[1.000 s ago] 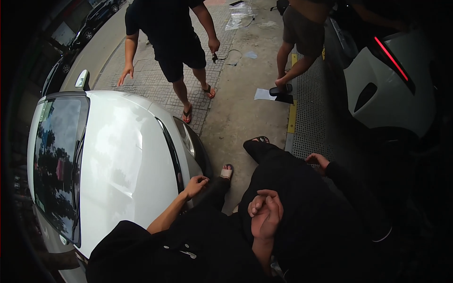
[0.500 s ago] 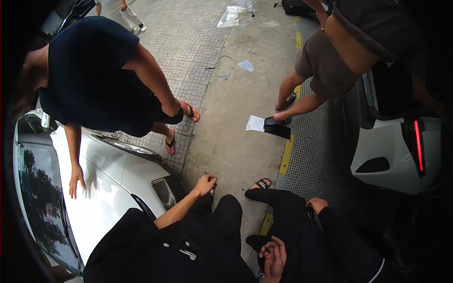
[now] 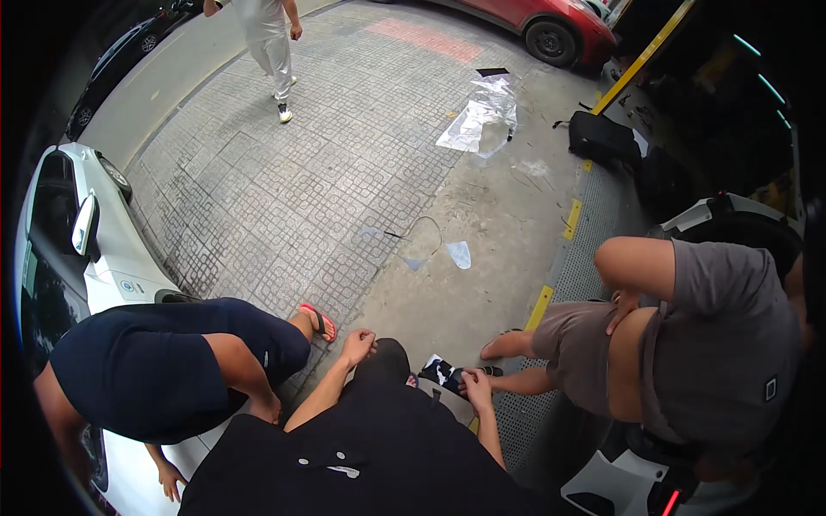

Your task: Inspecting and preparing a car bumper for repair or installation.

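Observation:
My left hand (image 3: 360, 348) is over my bent left knee, its fingers curled in; whether anything is inside cannot be made out. My right hand (image 3: 478, 389) hangs out on the right side with its fingers loosely bent and apart, and no held thing shows. Just beyond it, low down, lies a black-and-white piece (image 3: 440, 370) that looks like a sheet with dark patches. My right fingers overlap its edge in the picture; contact cannot be told.
At left a person in dark blue (image 3: 163, 370) leans over a white car (image 3: 129, 267). At right a person in grey-brown (image 3: 714, 335) stands by a white vehicle part (image 3: 615, 482). Film scraps (image 3: 459, 254), a silvery sheet (image 3: 482, 116) and a black bag (image 3: 602, 138) lie ahead.
My view has swung up and outward, bringing in a red car and a walking person. My right hand has moved forward from beside my body. The person in blue now bends lower.

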Tool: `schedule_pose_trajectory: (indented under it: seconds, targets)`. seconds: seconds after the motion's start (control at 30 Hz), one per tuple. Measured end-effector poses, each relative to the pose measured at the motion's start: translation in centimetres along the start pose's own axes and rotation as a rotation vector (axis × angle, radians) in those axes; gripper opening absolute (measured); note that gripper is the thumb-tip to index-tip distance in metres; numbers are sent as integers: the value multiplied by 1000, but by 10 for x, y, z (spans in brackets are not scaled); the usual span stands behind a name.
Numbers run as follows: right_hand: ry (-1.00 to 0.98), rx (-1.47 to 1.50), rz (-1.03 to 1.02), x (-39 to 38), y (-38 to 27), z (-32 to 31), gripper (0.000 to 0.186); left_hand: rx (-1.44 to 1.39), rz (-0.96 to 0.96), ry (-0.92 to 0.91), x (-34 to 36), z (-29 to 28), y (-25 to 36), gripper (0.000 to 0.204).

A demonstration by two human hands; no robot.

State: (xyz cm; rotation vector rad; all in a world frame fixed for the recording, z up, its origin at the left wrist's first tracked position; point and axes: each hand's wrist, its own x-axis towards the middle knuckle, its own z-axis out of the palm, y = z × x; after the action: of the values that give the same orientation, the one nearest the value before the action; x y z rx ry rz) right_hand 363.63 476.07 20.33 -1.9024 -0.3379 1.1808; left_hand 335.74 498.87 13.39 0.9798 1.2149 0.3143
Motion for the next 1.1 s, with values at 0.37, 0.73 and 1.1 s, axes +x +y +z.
schedule_pose_trajectory:
  seconds: [0.37,0.73,1.1]
  targets:
    - [549,476,71,343,-103,-31,22,105,-14,126,474,-7,189,23]
    - [648,521,428,730,-336,-3,23,148,224,-124,867,30,659,29]
    - [444,445,-189,1255,-875,-105,25,337,-681,117,1164,6,733,24]
